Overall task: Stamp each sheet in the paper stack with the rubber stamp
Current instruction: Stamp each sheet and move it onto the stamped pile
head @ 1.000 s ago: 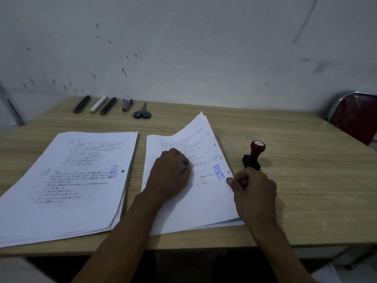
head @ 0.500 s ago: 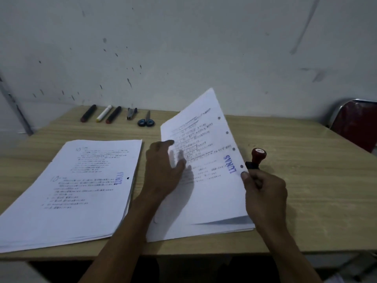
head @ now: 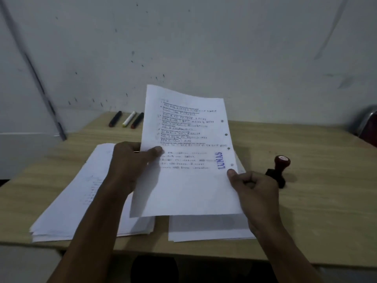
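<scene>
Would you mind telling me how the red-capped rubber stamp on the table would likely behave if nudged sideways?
The red-capped rubber stamp stands upright, tall on a small black base, so it probably tips easily. Its round handle could then roll across the smooth wooden table.

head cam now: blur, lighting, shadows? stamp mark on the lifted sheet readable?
Head view: dim and flat, no glare. The printed lines on the lifted sheet are smeared, but its blue LUNAS mark reads. The left hand shadows the sheet's lower left. The wide lens bends the wall lines, and the chair at the right edge is blurred.
</scene>
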Action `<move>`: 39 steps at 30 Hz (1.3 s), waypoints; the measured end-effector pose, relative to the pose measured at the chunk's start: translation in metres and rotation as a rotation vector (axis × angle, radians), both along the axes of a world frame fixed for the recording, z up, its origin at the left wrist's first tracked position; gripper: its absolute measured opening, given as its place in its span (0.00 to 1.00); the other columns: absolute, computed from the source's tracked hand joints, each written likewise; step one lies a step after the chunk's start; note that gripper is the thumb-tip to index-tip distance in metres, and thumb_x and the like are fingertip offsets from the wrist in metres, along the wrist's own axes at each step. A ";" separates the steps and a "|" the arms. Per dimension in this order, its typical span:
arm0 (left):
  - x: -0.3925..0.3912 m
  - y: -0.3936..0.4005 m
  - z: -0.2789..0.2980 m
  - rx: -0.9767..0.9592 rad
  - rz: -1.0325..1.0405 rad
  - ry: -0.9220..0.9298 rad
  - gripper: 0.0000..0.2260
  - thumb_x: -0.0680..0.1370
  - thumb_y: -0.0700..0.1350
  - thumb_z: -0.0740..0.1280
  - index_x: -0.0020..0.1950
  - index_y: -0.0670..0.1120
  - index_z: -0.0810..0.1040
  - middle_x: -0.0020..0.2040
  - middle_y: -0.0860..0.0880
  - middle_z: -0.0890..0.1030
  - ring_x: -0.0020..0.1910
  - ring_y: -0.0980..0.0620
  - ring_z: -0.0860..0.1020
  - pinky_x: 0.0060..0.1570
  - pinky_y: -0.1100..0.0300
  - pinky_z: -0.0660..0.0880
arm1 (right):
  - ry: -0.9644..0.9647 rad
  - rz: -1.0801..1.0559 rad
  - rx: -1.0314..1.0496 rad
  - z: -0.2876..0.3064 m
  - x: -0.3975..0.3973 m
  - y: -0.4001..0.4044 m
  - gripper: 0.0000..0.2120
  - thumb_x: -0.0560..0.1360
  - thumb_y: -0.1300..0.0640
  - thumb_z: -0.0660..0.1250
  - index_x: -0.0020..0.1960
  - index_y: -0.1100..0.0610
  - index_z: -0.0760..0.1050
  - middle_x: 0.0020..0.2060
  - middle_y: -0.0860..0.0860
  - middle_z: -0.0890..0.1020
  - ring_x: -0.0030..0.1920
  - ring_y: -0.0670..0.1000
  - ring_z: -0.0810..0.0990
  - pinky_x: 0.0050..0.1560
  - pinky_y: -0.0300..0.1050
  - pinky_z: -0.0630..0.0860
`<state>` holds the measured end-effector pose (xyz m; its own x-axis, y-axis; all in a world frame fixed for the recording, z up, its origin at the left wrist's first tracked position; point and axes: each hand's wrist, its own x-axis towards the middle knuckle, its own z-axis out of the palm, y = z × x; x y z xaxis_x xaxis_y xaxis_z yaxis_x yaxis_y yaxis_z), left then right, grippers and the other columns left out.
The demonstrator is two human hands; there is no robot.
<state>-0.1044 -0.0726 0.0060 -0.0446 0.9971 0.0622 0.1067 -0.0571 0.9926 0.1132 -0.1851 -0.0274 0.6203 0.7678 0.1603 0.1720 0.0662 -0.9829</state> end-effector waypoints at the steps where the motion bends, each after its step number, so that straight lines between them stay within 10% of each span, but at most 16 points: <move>1: -0.011 0.003 -0.001 0.025 0.040 0.069 0.10 0.69 0.45 0.77 0.46 0.41 0.84 0.40 0.45 0.84 0.35 0.48 0.81 0.34 0.59 0.76 | -0.052 0.043 -0.036 0.000 -0.008 0.002 0.13 0.72 0.55 0.75 0.35 0.62 0.79 0.31 0.55 0.84 0.36 0.55 0.84 0.42 0.58 0.81; 17: -0.135 0.039 -0.035 0.078 0.272 0.868 0.19 0.67 0.50 0.78 0.28 0.47 0.69 0.29 0.48 0.72 0.30 0.47 0.72 0.29 0.59 0.61 | -0.889 0.322 -0.445 0.001 -0.136 0.037 0.08 0.77 0.47 0.64 0.46 0.52 0.72 0.45 0.49 0.79 0.45 0.51 0.79 0.43 0.43 0.73; 26: -0.144 0.045 -0.052 -0.044 0.308 0.916 0.36 0.64 0.55 0.79 0.66 0.43 0.72 0.63 0.39 0.75 0.62 0.37 0.73 0.56 0.47 0.72 | -0.867 0.377 -0.448 -0.002 -0.142 0.034 0.15 0.77 0.45 0.65 0.59 0.51 0.68 0.57 0.48 0.77 0.56 0.52 0.76 0.53 0.46 0.72; 39: -0.138 0.037 -0.054 -0.053 0.230 0.962 0.22 0.69 0.53 0.75 0.57 0.43 0.78 0.60 0.42 0.77 0.60 0.39 0.74 0.56 0.49 0.73 | -0.882 0.416 -0.415 -0.009 -0.154 0.032 0.11 0.78 0.46 0.65 0.56 0.51 0.71 0.57 0.48 0.74 0.56 0.49 0.74 0.54 0.43 0.73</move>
